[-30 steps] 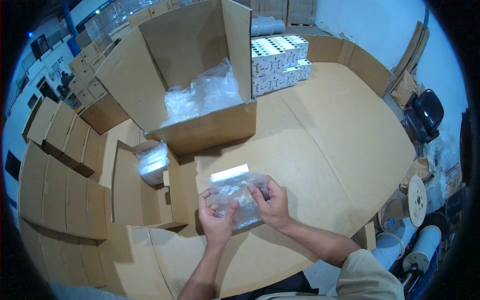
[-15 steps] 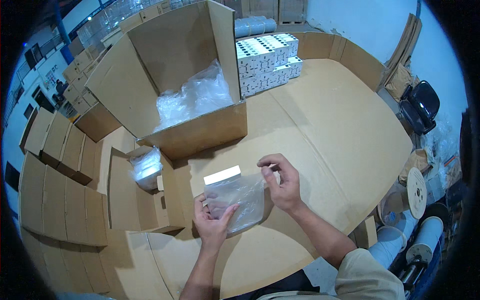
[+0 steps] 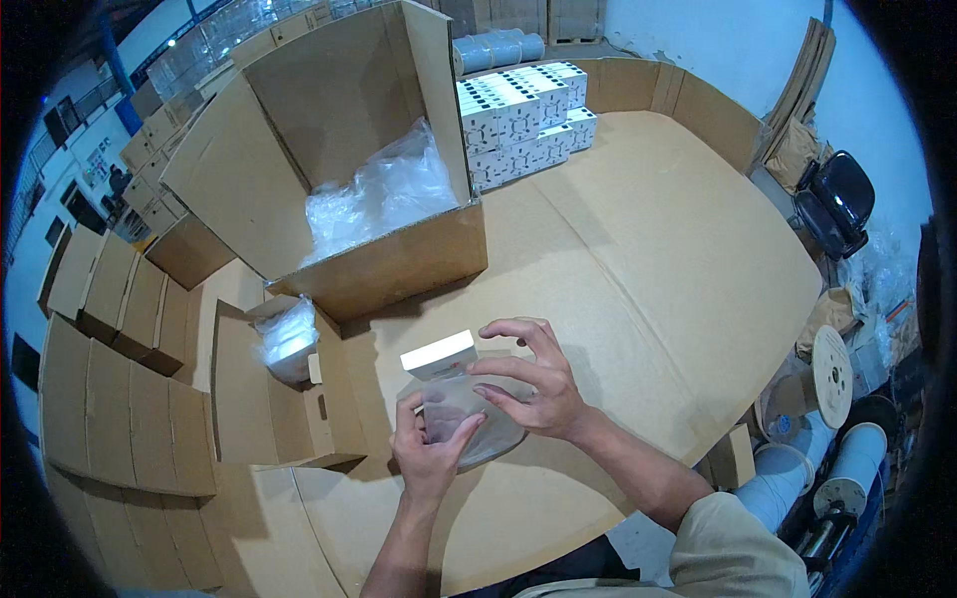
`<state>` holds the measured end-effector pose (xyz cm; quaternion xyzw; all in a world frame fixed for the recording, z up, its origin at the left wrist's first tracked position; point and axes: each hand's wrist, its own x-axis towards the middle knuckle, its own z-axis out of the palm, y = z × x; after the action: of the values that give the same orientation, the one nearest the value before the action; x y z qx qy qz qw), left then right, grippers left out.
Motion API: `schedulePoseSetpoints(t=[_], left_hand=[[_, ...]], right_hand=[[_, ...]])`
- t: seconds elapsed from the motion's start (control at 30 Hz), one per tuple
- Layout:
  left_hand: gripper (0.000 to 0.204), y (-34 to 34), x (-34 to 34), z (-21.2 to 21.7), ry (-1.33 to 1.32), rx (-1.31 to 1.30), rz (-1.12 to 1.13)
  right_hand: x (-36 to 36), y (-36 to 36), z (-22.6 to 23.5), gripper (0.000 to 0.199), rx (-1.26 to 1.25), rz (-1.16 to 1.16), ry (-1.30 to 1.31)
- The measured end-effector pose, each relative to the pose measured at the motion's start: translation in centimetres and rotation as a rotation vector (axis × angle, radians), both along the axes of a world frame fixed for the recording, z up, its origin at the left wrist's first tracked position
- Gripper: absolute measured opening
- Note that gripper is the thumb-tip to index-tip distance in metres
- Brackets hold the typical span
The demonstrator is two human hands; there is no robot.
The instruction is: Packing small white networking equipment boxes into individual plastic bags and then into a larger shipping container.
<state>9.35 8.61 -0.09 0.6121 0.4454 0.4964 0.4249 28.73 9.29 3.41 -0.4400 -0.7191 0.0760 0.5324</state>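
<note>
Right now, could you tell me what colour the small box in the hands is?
White small box, seen in the head view.

Between the hands, the small box (image 3: pixel 439 354) is plain white and the bag (image 3: pixel 469 419) clear. Beyond them, the big open carton (image 3: pixel 399 264) is brown, its plastic liner (image 3: pixel 384 194) transparent, glinting white. The stacked boxes (image 3: pixel 518 120) are white with dark print, on a tan cardboard tabletop (image 3: pixel 678 279).

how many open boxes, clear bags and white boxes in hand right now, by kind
open cardboard boxes: 2, the big box and the small box
clear bags: 3, one in the big box, one in the small box, one in both hands
white box in hand: 1
total: 6
</note>
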Motion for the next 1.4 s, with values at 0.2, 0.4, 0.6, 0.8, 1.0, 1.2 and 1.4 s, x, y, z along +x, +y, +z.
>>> schedulePoseSetpoints(t=[0.2,0.4,0.6,0.8,1.0,1.2,1.4], left_hand=[[0.058,-0.2,0.1,0.1,0.082,0.071,-0.002],[0.058,-0.1,0.0,-0.3,0.087,0.077,-0.011],[0.058,-0.1,0.2,0.2,0.075,0.059,-0.028],[0.058,-0.2,0.0,0.2,0.126,0.076,-0.017],[0.057,0.0,0.2,0.3,0.123,0.067,0.024],[0.055,0.4,0.1,0.3,0.139,0.05,0.014],[0.055,0.2,0.1,0.4,0.139,-0.013,-0.025]], right_hand=[[0.0,0.2,-0.3,0.038,0.03,-0.006,-0.029],[-0.1,0.2,-0.3,0.028,0.016,-0.015,-0.024],[-0.2,0.0,-0.2,0.025,-0.008,-0.027,-0.027],[-0.3,0.1,-0.3,0.022,-0.009,-0.028,-0.014],[-0.2,-0.1,-0.1,0.025,0.021,-0.056,-0.051],[-0.3,-0.3,-0.2,0.026,0.058,-0.033,-0.12],[0.2,0.1,-1.3,0.032,0.091,0.04,-0.24]])
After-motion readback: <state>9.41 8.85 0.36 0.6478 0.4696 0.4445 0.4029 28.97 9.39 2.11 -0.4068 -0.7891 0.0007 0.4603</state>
